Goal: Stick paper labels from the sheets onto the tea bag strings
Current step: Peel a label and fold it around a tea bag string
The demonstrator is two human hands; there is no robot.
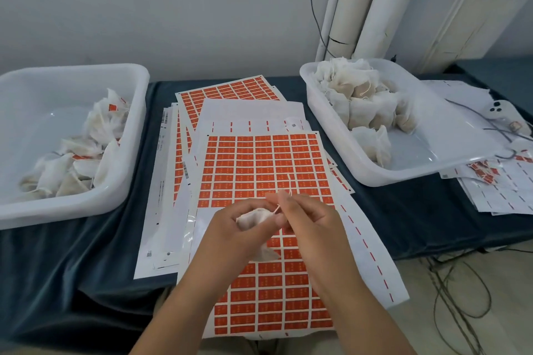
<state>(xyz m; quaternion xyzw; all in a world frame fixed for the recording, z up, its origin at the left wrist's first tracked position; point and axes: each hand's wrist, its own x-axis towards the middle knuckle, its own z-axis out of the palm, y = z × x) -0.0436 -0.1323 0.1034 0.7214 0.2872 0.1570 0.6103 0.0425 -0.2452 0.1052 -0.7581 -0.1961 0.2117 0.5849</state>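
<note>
Dark surface (86,253) carrying sheet (360,228) of orange labels (264,163). Over sheet, holding bag (252,217) in left grip (230,228), pinching string (289,184) in right grip (308,219).

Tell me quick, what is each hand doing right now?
The left hand grips a tea bag.
The right hand pinches the bag's string.

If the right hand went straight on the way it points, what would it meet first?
Probably the left hand, right ahead, holding the tea bag whose string the right hand pinches; beyond, the orange label sheet. Depth unclear.
</note>
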